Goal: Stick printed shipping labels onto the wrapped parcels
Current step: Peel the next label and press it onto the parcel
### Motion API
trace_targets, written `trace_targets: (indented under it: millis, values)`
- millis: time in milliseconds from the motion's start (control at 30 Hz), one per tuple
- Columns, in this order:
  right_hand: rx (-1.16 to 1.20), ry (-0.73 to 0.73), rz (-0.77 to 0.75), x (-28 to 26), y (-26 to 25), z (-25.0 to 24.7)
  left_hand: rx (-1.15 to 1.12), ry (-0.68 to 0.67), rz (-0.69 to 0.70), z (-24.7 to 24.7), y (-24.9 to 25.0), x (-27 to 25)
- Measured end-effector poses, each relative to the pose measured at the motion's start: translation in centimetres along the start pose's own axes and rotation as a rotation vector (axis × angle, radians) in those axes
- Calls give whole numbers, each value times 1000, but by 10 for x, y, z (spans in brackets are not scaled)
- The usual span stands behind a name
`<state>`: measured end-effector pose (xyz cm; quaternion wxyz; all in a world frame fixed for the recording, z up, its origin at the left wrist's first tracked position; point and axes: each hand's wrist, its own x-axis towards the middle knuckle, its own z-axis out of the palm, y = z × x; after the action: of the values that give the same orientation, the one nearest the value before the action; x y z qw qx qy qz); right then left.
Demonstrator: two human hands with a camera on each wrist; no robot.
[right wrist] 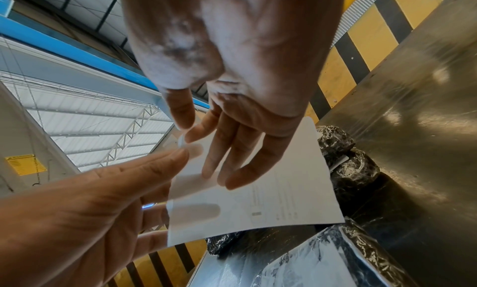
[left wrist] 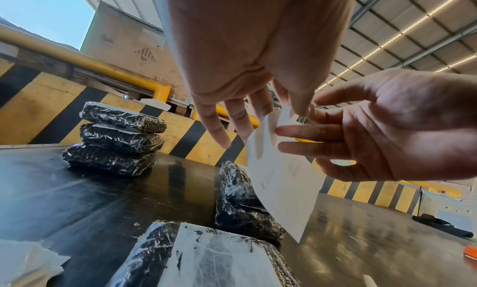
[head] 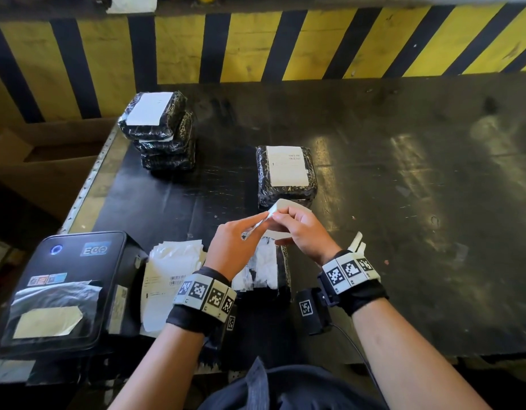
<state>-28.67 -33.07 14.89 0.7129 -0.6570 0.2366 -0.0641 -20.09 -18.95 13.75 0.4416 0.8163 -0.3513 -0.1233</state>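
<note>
A white shipping label hangs in the air over the table's near middle. My left hand pinches its corner from the left and my right hand pinches it from the right. In the left wrist view the label hangs down from both hands' fingertips. In the right wrist view a thin translucent layer looks parted from the label at that corner. Below the hands lies a black film-wrapped parcel with white patches on top. Beyond it is a labelled parcel.
A stack of three black wrapped parcels stands at the back left, with a white label on the top one. A black label printer sits at the near left beside a pile of white papers. A yellow-and-black striped barrier runs behind the dark table.
</note>
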Motion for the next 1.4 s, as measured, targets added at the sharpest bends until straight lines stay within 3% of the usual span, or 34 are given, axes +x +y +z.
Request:
trace_targets:
  millis: [367, 867, 1400]
  values:
    - [-170, -37, -133, 6, 8, -1, 8, 63, 35, -3, 6, 7]
    - [-323, 67, -270, 5, 12, -7, -17, 56, 48, 0, 17, 10]
    - [-374, 38, -264, 1, 10, -22, -4, 14, 32, 4, 27, 18]
